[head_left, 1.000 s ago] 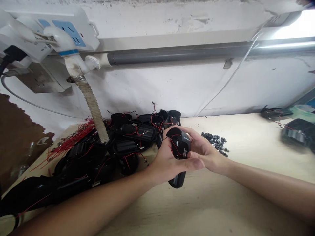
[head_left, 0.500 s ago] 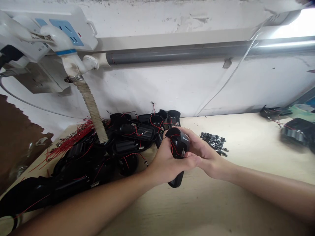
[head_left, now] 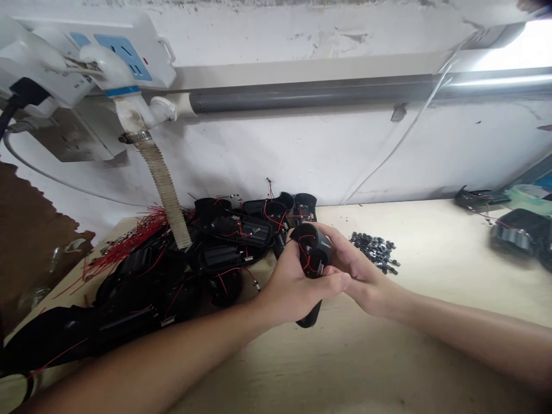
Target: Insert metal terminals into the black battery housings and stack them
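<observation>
My left hand (head_left: pixel 290 284) is wrapped round a black plastic housing (head_left: pixel 311 253) with thin red wires inside, held above the wooden bench (head_left: pixel 388 345). My right hand (head_left: pixel 357 270) grips the same housing from the right, fingers curled over its top and thumb meeting my left thumb at its front. The housing's lower end (head_left: pixel 309 317) sticks out below my hands. Just behind lies a pile of similar black housings with red wires (head_left: pixel 233 241).
A heap of small black parts (head_left: pixel 377 250) lies right of my hands. Loose red wires (head_left: pixel 125 241) lie at the left. More black housings (head_left: pixel 517 230) sit at the far right. A ribbed hose (head_left: pixel 166 192) hangs from a power strip (head_left: pixel 86 52) on the wall.
Both hands have drawn closer round the housing and shifted slightly left. The right thumb has slid in against the left thumb.
</observation>
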{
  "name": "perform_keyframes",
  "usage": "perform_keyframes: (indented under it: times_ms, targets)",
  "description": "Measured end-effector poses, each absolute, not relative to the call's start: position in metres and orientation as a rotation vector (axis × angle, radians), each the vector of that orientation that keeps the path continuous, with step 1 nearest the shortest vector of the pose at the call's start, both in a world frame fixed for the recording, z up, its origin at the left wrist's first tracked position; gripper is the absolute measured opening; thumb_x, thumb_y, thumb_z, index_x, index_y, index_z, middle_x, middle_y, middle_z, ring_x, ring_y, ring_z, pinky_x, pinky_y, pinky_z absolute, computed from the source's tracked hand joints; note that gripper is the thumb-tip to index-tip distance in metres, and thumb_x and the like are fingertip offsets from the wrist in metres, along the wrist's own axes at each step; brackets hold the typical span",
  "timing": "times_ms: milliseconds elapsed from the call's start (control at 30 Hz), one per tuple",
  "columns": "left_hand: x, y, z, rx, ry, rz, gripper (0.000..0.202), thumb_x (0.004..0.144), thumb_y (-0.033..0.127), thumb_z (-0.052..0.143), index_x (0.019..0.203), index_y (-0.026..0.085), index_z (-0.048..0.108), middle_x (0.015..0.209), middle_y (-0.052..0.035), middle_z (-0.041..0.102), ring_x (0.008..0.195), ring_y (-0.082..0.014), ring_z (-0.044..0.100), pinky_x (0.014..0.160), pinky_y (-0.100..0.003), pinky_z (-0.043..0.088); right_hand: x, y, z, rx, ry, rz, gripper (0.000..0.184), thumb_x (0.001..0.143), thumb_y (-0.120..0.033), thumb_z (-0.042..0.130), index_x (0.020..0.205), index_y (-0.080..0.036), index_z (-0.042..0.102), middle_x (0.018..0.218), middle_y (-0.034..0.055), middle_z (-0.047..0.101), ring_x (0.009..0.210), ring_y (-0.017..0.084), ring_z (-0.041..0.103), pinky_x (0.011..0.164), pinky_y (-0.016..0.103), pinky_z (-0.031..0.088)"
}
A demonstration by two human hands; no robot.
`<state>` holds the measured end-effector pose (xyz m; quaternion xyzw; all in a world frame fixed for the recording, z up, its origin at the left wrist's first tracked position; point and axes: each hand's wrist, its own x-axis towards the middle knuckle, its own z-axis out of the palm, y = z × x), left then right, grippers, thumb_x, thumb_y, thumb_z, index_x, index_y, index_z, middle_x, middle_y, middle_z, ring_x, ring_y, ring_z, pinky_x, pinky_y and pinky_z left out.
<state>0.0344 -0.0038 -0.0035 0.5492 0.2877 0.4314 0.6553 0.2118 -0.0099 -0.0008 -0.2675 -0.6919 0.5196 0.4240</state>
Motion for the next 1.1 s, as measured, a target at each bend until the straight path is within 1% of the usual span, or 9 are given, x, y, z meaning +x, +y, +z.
perform_keyframes:
  times_ms: [200, 333, 433, 533, 600, 667, 800, 933, 1100]
  targets:
    - [0.034, -0.001, 0.003, 1.311, 0.717, 1.098, 0.063, 0.076, 0.032, 0.094, 0.124, 0.02, 0.054, 0.117, -0.0079, 0.067, 0.115, -0.0279, 0.067, 0.101, -0.046, 0.056, 0.217, 0.012, -0.006, -0.607, -1.659, 1.487, 0.07, 0.106, -0.041, 0.071, 0.17, -0.035, 0.043, 0.136, 0.0093, 0.072, 0.121, 0.026, 0.071, 0.102, 0.045, 0.062]
    - [0.032, -0.001, 0.003, 1.377, 0.736, 1.168, 0.065, 0.078, 0.023, 0.085, 0.132, 0.022, 0.049, 0.131, -0.0082, 0.058, 0.125, -0.0273, 0.06, 0.107, -0.045, 0.051, 0.22, 0.016, -0.01, -0.659, -1.527, 1.458, 0.057, 0.104, -0.035, 0.072, 0.159, -0.033, 0.06, 0.138, 0.0085, 0.075, 0.123, 0.027, 0.071, 0.11, 0.049, 0.057]
    - [0.032, -0.002, 0.0, 1.438, 0.77, 1.218, 0.069, 0.075, 0.014, 0.082, 0.132, 0.023, 0.046, 0.129, -0.0074, 0.058, 0.123, -0.0267, 0.059, 0.103, -0.043, 0.051, 0.222, 0.015, -0.01, -0.705, -1.481, 1.391, 0.044, 0.101, -0.031, 0.071, 0.145, -0.031, 0.073, 0.13, 0.0077, 0.078, 0.121, 0.028, 0.072, 0.109, 0.05, 0.056]
    - [0.034, -0.002, -0.002, 1.441, 0.769, 1.21, 0.067, 0.076, 0.014, 0.082, 0.13, 0.023, 0.044, 0.125, -0.0071, 0.062, 0.115, -0.0249, 0.062, 0.097, -0.042, 0.052, 0.225, 0.014, -0.01, -0.719, -1.488, 1.383, 0.049, 0.095, -0.024, 0.07, 0.143, -0.032, 0.072, 0.117, 0.006, 0.078, 0.1, 0.024, 0.074, 0.087, 0.041, 0.063]
    - [0.035, -0.002, -0.002, 1.437, 0.781, 1.207, 0.067, 0.078, 0.015, 0.083, 0.131, 0.023, 0.043, 0.124, -0.0075, 0.064, 0.113, -0.0245, 0.064, 0.096, -0.042, 0.053, 0.225, 0.013, -0.01, -0.722, -1.496, 1.426, 0.056, 0.091, -0.019, 0.069, 0.146, -0.031, 0.068, 0.104, 0.0046, 0.076, 0.08, 0.02, 0.069, 0.066, 0.033, 0.06]
    - [0.035, -0.002, -0.003, 1.452, 0.794, 1.206, 0.067, 0.077, 0.015, 0.084, 0.131, 0.022, 0.044, 0.123, -0.0077, 0.065, 0.111, -0.0244, 0.064, 0.094, -0.042, 0.053, 0.225, 0.011, -0.009, -0.725, -1.51, 1.435, 0.058, 0.089, -0.015, 0.068, 0.145, -0.03, 0.065, 0.107, 0.0048, 0.072, 0.073, 0.017, 0.064, 0.056, 0.029, 0.056]
    - [0.035, -0.002, -0.006, 1.493, 0.812, 1.192, 0.07, 0.075, 0.011, 0.082, 0.134, 0.021, 0.045, 0.123, -0.0082, 0.064, 0.109, -0.0241, 0.065, 0.092, -0.041, 0.054, 0.22, 0.008, -0.005, -0.755, -1.568, 1.33, 0.057, 0.086, -0.011, 0.066, 0.14, -0.028, 0.062, 0.131, 0.0076, 0.064, 0.083, 0.016, 0.066, 0.061, 0.029, 0.06]
    - [0.035, -0.004, -0.008, 1.564, 0.836, 1.164, 0.072, 0.075, 0.007, 0.078, 0.137, 0.022, 0.045, 0.128, -0.009, 0.064, 0.116, -0.0263, 0.065, 0.095, -0.042, 0.054, 0.217, 0.006, -0.001, -0.786, -1.616, 1.196, 0.053, 0.083, -0.009, 0.065, 0.133, -0.024, 0.061, 0.124, 0.0069, 0.064, 0.092, 0.016, 0.067, 0.073, 0.029, 0.061]
    - [0.033, -0.005, -0.009, 1.647, 0.881, 1.128, 0.072, 0.077, 0.008, 0.077, 0.14, 0.023, 0.046, 0.127, -0.0085, 0.064, 0.115, -0.0268, 0.066, 0.095, -0.042, 0.054, 0.215, 0.003, 0.001, -0.865, -1.606, 1.162, 0.055, 0.077, -0.008, 0.064, 0.129, -0.024, 0.059, 0.124, 0.0064, 0.065, 0.091, 0.016, 0.066, 0.078, 0.032, 0.06]
